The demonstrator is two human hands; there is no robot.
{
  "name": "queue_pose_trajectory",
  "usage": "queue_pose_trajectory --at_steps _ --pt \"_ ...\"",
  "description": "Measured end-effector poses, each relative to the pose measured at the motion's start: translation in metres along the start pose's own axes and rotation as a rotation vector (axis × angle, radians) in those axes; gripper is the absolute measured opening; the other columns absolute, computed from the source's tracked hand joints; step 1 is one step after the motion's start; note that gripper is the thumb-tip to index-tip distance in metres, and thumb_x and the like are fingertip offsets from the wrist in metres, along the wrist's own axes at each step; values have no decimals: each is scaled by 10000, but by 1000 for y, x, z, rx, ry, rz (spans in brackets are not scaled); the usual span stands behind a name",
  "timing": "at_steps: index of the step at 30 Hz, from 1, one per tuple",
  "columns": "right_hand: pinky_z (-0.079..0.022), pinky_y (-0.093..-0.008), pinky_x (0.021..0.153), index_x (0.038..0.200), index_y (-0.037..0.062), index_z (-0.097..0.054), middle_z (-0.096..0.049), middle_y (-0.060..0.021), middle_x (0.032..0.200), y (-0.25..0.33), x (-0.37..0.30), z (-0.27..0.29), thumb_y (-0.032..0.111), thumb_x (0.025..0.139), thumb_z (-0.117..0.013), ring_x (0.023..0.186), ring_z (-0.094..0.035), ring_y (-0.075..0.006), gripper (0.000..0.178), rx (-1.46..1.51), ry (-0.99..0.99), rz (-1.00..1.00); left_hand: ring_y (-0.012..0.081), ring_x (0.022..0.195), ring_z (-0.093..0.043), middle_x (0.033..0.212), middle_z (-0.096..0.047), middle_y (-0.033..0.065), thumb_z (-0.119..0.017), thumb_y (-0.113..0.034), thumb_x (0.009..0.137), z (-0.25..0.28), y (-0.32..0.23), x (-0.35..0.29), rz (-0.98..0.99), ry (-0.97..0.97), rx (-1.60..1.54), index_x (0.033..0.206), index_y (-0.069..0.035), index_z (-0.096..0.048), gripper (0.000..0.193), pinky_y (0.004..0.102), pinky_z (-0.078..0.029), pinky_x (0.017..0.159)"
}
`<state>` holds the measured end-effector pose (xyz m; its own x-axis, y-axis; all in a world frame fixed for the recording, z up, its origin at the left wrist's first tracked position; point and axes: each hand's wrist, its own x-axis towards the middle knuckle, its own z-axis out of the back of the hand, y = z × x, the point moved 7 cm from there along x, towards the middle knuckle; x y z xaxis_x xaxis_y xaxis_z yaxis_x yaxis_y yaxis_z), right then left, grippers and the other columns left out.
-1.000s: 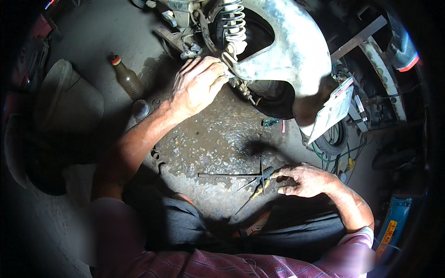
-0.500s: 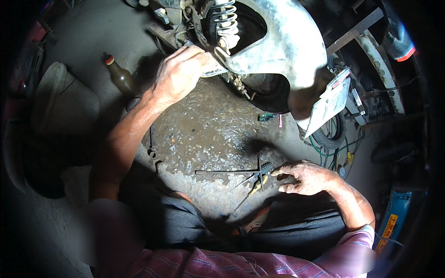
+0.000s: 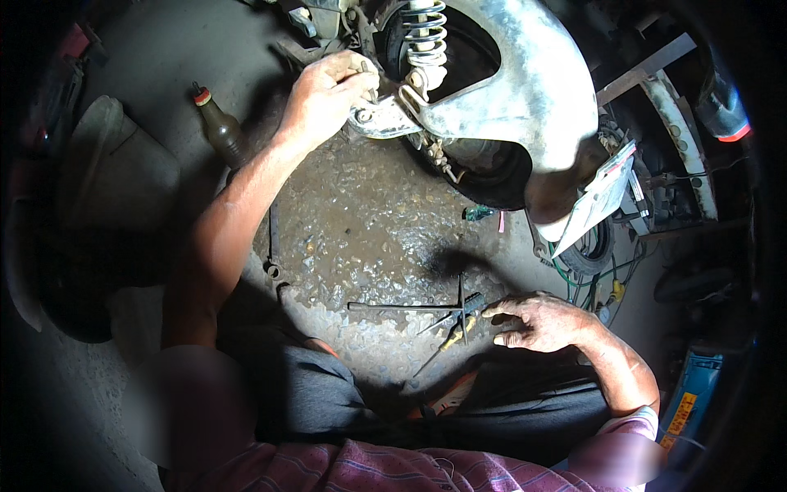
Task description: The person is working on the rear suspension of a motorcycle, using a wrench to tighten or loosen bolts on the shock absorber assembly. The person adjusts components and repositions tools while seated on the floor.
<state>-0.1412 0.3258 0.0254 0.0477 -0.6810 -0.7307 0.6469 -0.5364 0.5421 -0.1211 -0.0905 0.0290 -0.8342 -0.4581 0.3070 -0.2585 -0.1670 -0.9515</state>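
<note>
My left hand (image 3: 332, 92) is raised beside a motorcycle's rear end, with thumb and fingers pinched together. Between them shows a small metal piece (image 3: 366, 69), too small to name surely. Just below it juts a metal bracket with a hole (image 3: 379, 123), next to the white mudguard (image 3: 525, 90) and the coil spring shock absorber (image 3: 425, 37). Low over the floor, my right hand (image 3: 537, 322) is open, its fingers apart. Its fingertips are close to a T-handle wrench (image 3: 402, 307) and a screwdriver with a yellowish handle (image 3: 453, 334), lying crossed together with another dark-handled tool (image 3: 469, 303).
A brown bottle with a red cap (image 3: 220, 131) stands at left, near a pale bucket (image 3: 123, 168). A ring-ended wrench (image 3: 273, 246) lies on the wet, rough floor (image 3: 352, 221). At right are a loose tyre (image 3: 590, 250), green cables, a metal frame (image 3: 676, 123) and a blue case (image 3: 693, 394).
My left hand has shifted up and away from the bracket, uncovering its hole and showing the small metal piece. The view has moved slightly. My right hand has stayed by the tools.
</note>
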Motion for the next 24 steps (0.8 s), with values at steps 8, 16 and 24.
queue_pose_trajectory --at_steps 8,16,24 --pt "-522 -501 1033 1417 79 -581 -675 -207 1302 2 6 1 379 995 -712 1205 -647 -423 534 -13 16 -5 195 847 -744 988 -738 100 -687 -60 997 9 23 14 243 -13 -289 1100 -17 -674 112 313 -641 750" --pt "-520 -496 1039 1423 71 -575 -663 -203 1325 -1 8 0 377 993 -716 1216 -639 -423 546 -3 8 14 125 761 -702 846 -724 41 -688 -85 996 -1 5 14 97 -3 -149 1001 -44 -715 50 243 -578 660" --pt "-549 -493 989 1395 95 -598 -698 -192 1256 -2 10 1 352 987 -733 1168 -670 -412 501 18 -6 21 74 743 -630 807 -678 12 -697 -137 983 -11 -7 5 -49 -54 150 1007 -49 -705 91 268 -520 684"
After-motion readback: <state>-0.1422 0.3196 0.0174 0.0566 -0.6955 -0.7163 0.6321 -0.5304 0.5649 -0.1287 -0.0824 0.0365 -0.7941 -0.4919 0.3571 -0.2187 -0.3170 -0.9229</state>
